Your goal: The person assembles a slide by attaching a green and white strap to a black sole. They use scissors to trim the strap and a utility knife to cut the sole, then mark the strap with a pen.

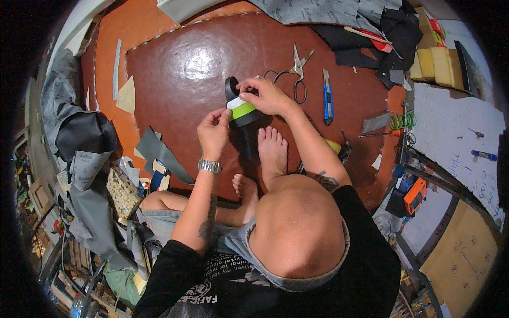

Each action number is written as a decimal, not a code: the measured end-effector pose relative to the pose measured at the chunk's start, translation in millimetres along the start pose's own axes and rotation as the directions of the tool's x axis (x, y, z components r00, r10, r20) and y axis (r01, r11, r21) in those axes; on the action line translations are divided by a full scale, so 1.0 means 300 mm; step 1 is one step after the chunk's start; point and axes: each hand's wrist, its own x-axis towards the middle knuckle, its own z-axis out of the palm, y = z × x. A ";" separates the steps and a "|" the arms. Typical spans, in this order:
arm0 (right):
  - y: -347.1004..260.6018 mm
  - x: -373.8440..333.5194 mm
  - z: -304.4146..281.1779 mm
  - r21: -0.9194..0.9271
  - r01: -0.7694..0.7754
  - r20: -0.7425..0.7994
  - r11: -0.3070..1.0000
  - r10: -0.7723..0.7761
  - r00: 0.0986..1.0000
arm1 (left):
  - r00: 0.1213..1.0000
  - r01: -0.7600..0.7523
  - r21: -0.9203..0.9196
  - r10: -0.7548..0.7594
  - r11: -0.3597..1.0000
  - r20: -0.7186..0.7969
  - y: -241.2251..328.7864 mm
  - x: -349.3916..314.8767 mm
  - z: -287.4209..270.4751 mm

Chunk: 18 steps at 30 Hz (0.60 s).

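Between my hands stands a black curved piece (pixel 248 118) with a lime-green band (pixel 242 111) and a white band (pixel 237 102) across it. My left hand (pixel 213 132), a metal watch on its wrist, pinches the left edge of the bands between thumb and fingertips. From the right my right hand (pixel 268 98) reaches over, its thumb and curled fingers at the white band's upper end. A rounded black end (pixel 231 86) rises just beyond. Silver scissors (pixel 298 69) lie opened, past my right hand, with a blue utility knife (pixel 327 98) to their right.
My bare foot (pixel 272 151) rests close below the piece on the brown work surface (pixel 169 95). Grey offcuts (pixel 164 153) lie left. Grey and black sheets (pixel 360 45), foam blocks (pixel 445 66) and a green coil (pixel 403 121) sit right. Draped grey material (pixel 85 132) borders the left.
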 end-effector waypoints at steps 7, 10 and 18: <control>0.000 0.010 0.012 -0.027 0.003 -0.032 1.000 -0.004 0.999 | 0.998 0.060 -0.040 -0.059 0.997 0.025 -0.014 0.019 -0.002; -0.002 0.013 0.014 -0.006 -0.025 -0.030 1.000 0.024 0.999 | 0.998 0.055 -0.040 -0.054 0.998 0.023 -0.019 0.025 -0.005; -0.009 0.022 0.049 -0.072 -0.032 -0.105 0.997 0.025 0.994 | 0.915 -0.352 0.178 0.378 0.919 -0.142 0.006 0.008 0.036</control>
